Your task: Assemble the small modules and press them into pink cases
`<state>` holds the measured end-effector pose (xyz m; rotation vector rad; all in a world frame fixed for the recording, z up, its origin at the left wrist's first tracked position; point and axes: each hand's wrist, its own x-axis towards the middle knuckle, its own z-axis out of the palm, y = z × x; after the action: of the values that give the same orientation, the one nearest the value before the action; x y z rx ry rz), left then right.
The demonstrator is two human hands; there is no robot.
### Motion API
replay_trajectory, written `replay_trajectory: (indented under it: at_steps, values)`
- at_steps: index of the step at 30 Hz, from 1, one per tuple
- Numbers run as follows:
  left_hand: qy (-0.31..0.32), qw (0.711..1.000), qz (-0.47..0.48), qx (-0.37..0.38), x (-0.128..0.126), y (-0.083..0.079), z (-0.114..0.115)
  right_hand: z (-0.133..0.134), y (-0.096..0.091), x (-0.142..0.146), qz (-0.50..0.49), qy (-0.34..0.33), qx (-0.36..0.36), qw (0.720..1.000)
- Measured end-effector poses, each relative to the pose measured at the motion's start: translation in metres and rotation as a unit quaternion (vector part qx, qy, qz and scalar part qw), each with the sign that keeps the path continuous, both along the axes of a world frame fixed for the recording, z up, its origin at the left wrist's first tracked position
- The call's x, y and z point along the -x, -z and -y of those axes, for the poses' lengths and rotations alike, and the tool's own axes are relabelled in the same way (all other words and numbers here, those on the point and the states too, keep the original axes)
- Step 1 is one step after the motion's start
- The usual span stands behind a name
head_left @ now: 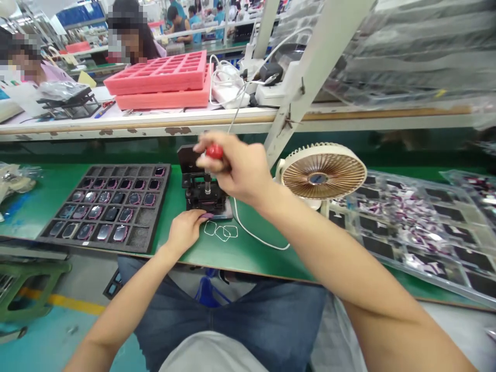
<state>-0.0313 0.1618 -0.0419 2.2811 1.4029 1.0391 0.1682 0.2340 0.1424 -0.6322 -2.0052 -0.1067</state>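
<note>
My right hand (236,163) is wrapped round the red knob (214,151) of a lever, above a small black press (207,194) on the green bench. My left hand (186,227) is at the front of the press, its fingers closed on a small purple part (208,215), mostly hidden by the fingertips. Just in front of the press lie several thin white square rings (220,231). To the left, a dark foam tray (145,240) holds rows of purple-edged watch cases (95,212) in its pockets.
A beige fan (323,173) stands right of the press, its white cable (259,242) running across the bench. Clear plastic trays (391,248) with small purple pieces lie on the right. Red foam trays (158,77) sit on the shelf above; co-workers sit beyond.
</note>
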Motion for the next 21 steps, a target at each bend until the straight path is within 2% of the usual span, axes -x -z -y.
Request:
replay_trajectory:
  at_steps: [3, 5, 7, 8, 9, 11, 13, 15, 18, 21]
  values:
    - [-0.011, 1.0, 0.024, -0.003, 0.006, -0.004, 0.006, 0.002, -0.02, 0.002, -0.11, 0.081, 0.001, 0.991]
    - [-0.033, 0.998, 0.047, -0.009, 0.015, -0.008, 0.016, 0.015, -0.007, -0.002, -0.118, 0.113, -0.009, 0.986]
    - [-0.068, 0.995, 0.071, -0.017, 0.029, -0.01, 0.029, 0.034, 0.034, -0.009, -0.034, 0.099, 0.016, 0.994]
    - [-0.086, 0.993, 0.082, -0.02, 0.036, -0.01, 0.035, 0.043, 0.061, -0.011, 0.072, 0.068, 0.055, 0.994]
    - [-0.1, 0.991, 0.091, -0.021, 0.042, -0.009, 0.041, 0.05, 0.089, -0.012, 0.155, 0.079, 0.103, 0.979]
    - [-0.117, 0.988, 0.102, -0.021, 0.053, -0.007, 0.05, 0.054, 0.139, -0.011, 0.218, 0.086, 0.15, 0.961]
    - [-0.118, 0.987, 0.102, -0.025, 0.058, -0.006, 0.053, 0.045, 0.17, -0.006, 0.236, 0.11, 0.181, 0.948]
    - [-0.111, 0.989, 0.092, -0.035, 0.058, -0.008, 0.05, 0.028, 0.181, 0.0, 0.251, 0.13, 0.206, 0.937]
    - [-0.097, 0.991, 0.063, -0.063, 0.051, -0.012, 0.039, 0.006, 0.178, 0.003, 0.269, 0.13, 0.221, 0.928]
    - [-0.08, 0.992, 0.018, -0.093, 0.036, -0.014, 0.023, 0.008, 0.175, -0.003, 0.262, 0.118, 0.209, 0.935]
